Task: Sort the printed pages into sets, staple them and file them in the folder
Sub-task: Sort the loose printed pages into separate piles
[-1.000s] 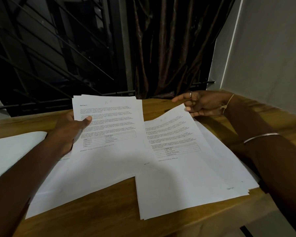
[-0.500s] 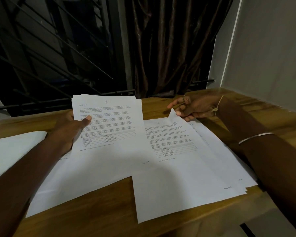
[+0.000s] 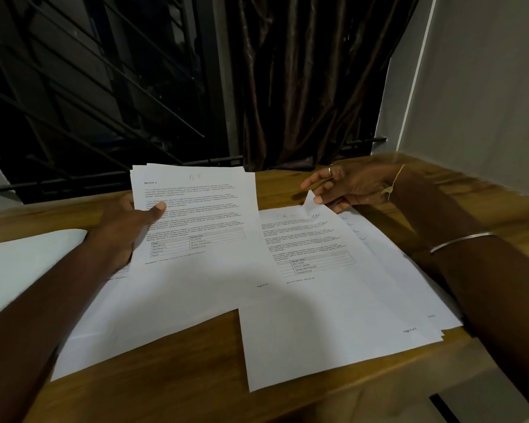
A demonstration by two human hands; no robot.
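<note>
My left hand (image 3: 126,233) grips a stack of printed pages (image 3: 196,261) by its left edge, thumb on top, the far end raised off the wooden table (image 3: 165,392). The top sheet reads "Section 2". To the right lies a second pile of printed pages (image 3: 333,300), fanned at its right side. My right hand (image 3: 345,187) pinches the upper right corner of that pile's top sheet, which is curled upward. No stapler shows.
A pale folder or sheet (image 3: 22,264) lies at the left edge of the table under my left forearm. A white wall (image 3: 486,102) borders the table's right side. Dark curtain and window bars stand behind the far edge.
My right hand has lowered the top right sheet from a raised position down onto the right pile and keeps hold of its corner. The left hand and its stack have stayed put.
</note>
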